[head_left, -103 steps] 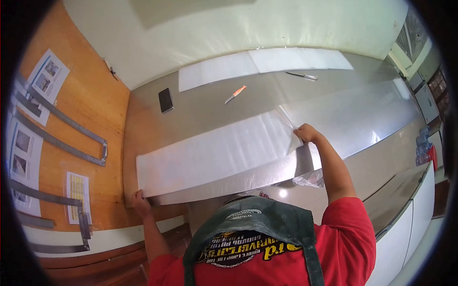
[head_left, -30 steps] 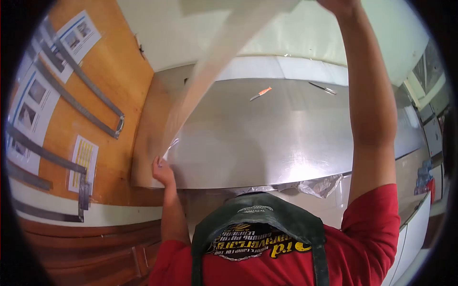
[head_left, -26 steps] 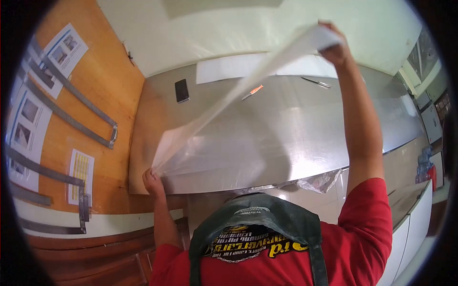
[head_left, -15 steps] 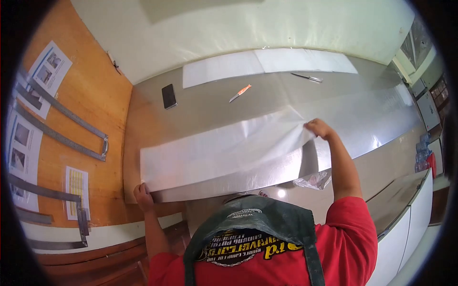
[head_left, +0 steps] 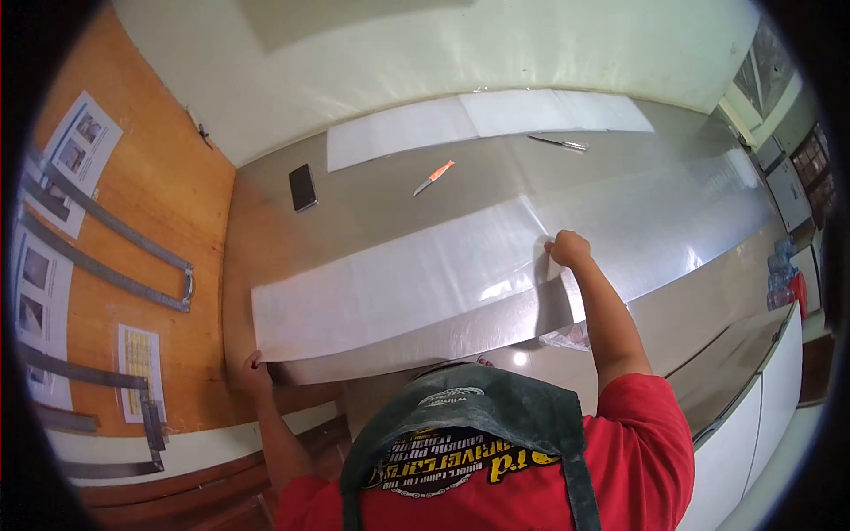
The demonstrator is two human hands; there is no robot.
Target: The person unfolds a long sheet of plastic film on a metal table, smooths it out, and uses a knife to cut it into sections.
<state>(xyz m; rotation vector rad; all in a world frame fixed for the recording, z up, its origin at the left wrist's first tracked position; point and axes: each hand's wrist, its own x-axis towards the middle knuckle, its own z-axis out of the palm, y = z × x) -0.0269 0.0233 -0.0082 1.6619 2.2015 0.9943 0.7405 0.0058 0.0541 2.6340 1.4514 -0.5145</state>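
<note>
- The white sheet [head_left: 407,279] lies along the metal table [head_left: 381,208], near its front edge and towards the left side.
- My left hand [head_left: 258,376] pinches its near left corner; my right hand [head_left: 571,250] pinches its right end, fingers closed together.
- I judge that the sheet could crease, because shiny folds show near my right hand; uneven pulling would make them deeper.
- It could also turn crooked, if one hand pulls more strongly than the other.
- The corner in my left hand is close to the table's edge, so it could slip over this edge if I pull towards myself.
- The orange-handled knife [head_left: 434,177] lies bare behind the sheet. If I swing the sheet backwards, it could catch the blade, or push the phone [head_left: 303,188].
- About writing: on my red shirt [head_left: 637,442] I can read "3rd Anniversary" in yellow, upside down from this view and partly covered by the apron [head_left: 496,398].
- The apron carries a pale logo, too faded for me to be sure.
- The yellow-marked paper [head_left: 139,363] on the wooden board [head_left: 177,239] has print too small to read.
</note>
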